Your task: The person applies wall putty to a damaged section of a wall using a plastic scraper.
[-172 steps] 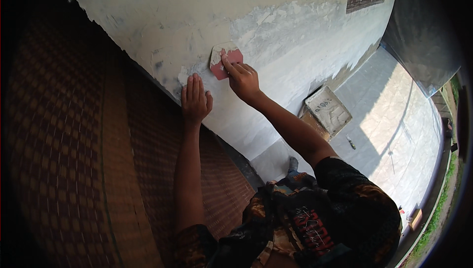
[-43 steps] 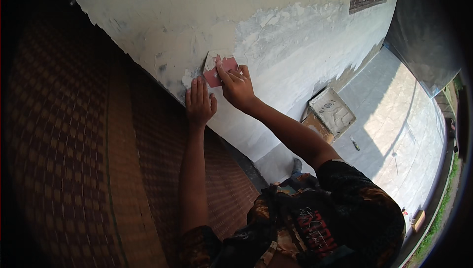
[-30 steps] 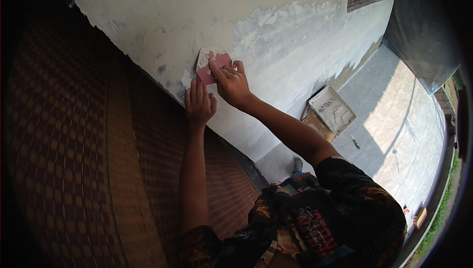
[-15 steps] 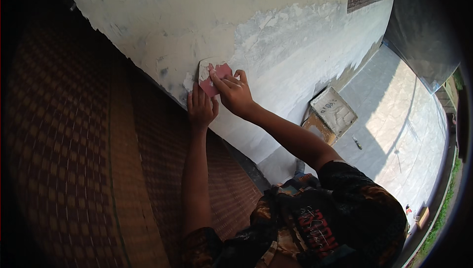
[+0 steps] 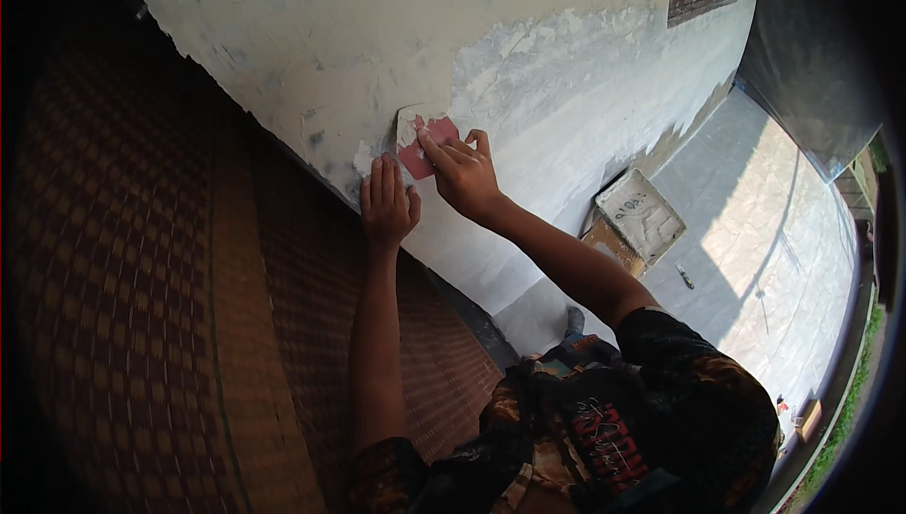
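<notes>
The wall (image 5: 349,51) above the scraper (image 5: 411,150) lies open, while the left hand (image 5: 386,209) blocks the way below-left.

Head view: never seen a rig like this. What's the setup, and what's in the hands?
No robot here: these are a person's own bare hands. The picture comes from a wide fisheye camera on their head, looking down, so straight edges bend near the rim. Picture left is the person's left.

The right hand holds a flat pink scraper, smeared with pale paste, against a patchy wall. The left hand lies flat with its fingertips close to the scraper; whether they touch it is unclear.

At right, a paste-smeared tray and a small slim object sit near the wall's base.
</notes>
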Motion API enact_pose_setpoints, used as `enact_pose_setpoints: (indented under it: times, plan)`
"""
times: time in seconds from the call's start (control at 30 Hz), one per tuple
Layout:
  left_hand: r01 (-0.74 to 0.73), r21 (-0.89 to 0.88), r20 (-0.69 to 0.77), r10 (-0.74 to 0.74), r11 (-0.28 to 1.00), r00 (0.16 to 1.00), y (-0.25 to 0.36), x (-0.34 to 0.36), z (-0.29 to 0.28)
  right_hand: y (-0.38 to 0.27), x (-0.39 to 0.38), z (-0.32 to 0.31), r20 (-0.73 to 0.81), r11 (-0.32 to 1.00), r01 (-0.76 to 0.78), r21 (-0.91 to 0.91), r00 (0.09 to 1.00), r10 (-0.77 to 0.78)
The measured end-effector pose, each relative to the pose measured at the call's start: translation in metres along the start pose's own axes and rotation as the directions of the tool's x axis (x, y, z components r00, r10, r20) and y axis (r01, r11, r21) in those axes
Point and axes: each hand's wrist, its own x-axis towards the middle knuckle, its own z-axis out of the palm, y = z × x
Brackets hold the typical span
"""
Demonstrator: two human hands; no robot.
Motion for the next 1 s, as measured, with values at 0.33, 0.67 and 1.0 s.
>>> enact_pose_setpoints:
  times: [0.33, 0.67, 1.0]
  plan:
    - [-0.008, -0.021, -0.015, 0.007, 1.0, 1.0, 0.003, 0.006, 0.0, 0.032, 0.052, -0.004, -0.171, 0.994, -0.055, -0.09, 0.984, 0.038]
    - [0.001, -0.048, -0.004, -0.001, 0.999, 1.0, 0.003, 0.003, 0.001, 0.007, 0.052, -0.013, -0.197, 0.999, -0.04, 0.016, 0.98, 0.042]
    - [0.018, -0.088, 0.003, -0.018, 0.996, 1.0, -0.001, -0.004, 0.007, -0.009, -0.001, 0.006, -0.019, 0.996, 0.022, 0.084, 1.0, -0.02]
